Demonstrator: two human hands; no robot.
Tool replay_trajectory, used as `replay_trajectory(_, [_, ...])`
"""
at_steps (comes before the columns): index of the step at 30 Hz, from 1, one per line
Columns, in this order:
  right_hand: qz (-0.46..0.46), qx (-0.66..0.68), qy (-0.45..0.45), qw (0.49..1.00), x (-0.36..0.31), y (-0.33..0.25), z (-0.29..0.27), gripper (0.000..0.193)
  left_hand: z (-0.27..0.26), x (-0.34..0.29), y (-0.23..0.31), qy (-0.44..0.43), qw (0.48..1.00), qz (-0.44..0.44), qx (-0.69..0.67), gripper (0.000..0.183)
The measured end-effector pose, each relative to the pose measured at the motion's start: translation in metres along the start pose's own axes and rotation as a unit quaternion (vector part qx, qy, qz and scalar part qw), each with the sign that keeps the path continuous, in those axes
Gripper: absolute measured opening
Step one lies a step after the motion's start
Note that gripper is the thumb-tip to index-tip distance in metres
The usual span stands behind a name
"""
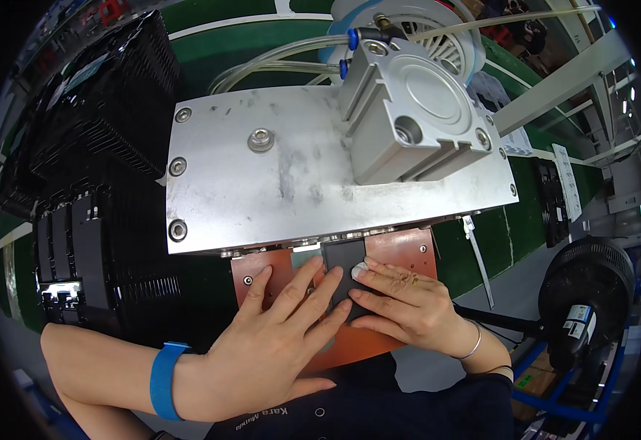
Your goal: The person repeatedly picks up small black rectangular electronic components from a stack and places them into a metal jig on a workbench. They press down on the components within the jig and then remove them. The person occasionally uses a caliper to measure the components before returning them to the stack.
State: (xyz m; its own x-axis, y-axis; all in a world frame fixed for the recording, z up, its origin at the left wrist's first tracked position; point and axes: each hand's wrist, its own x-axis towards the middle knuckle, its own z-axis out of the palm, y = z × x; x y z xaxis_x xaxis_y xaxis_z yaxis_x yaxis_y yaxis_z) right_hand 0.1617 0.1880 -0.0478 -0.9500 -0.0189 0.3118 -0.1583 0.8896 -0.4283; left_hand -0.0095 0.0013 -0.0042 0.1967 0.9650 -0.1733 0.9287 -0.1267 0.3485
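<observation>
A flat dark rectangular piece [344,257] lies on a copper-coloured base plate [401,249], its far end reaching beneath a silver metal block [262,191]. My left hand [276,330] lies palm down with fingers spread; its fingertips touch the left side of the dark piece and the plate beside it. From the other side, my right hand [408,304] rests its stretched fingers along the right edge of that piece. One right fingertip wears a white cover [359,271]. The far end of the dark piece is hidden under the block.
A grey pneumatic cylinder [423,110] with clear air hoses [284,55] sits on top of the block. Stacked black ribbed housings [108,103] stand at the left. A round black device [584,293] is at the right, and a white fan [445,44] stands behind.
</observation>
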Motion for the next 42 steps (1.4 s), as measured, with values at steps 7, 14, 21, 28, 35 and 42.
replay_trajectory(7, [0.06, 0.007, -0.035, 0.998, 0.004, -0.018, -0.005, 0.033, -0.001, 0.001, 0.001, 0.007, 1.0, 0.008, 0.003, 0.079])
replay_trajectory(14, [0.337, 0.582, 0.029, 0.74, -0.002, -0.029, -0.017, 0.043, 0.005, 0.007, -0.005, 0.114, 0.992, 0.059, -0.004, 0.06])
replay_trajectory(21, [0.419, 0.477, 0.043, 0.771, 0.021, -0.004, -0.013, 0.03, -0.003, 0.005, -0.007, 0.142, 0.967, -0.023, -0.209, 0.028])
replay_trajectory(28, [0.241, 0.564, 0.063, 0.787, 0.034, -0.06, 0.0, 0.028, -0.009, -0.042, 0.006, 0.28, 0.831, -0.112, -0.468, 0.03])
replay_trajectory(35, [-0.232, 0.055, 0.048, 0.97, 0.148, -0.079, 0.038, 0.043, -0.011, -0.218, -0.026, 0.602, 0.697, -0.335, -0.201, 0.041])
replay_trajectory(42, [-0.344, -0.164, 0.014, 0.924, 0.232, -0.09, 0.097, 0.04, 0.045, -0.274, -0.038, 0.473, 0.721, -0.506, 0.001, 0.04])
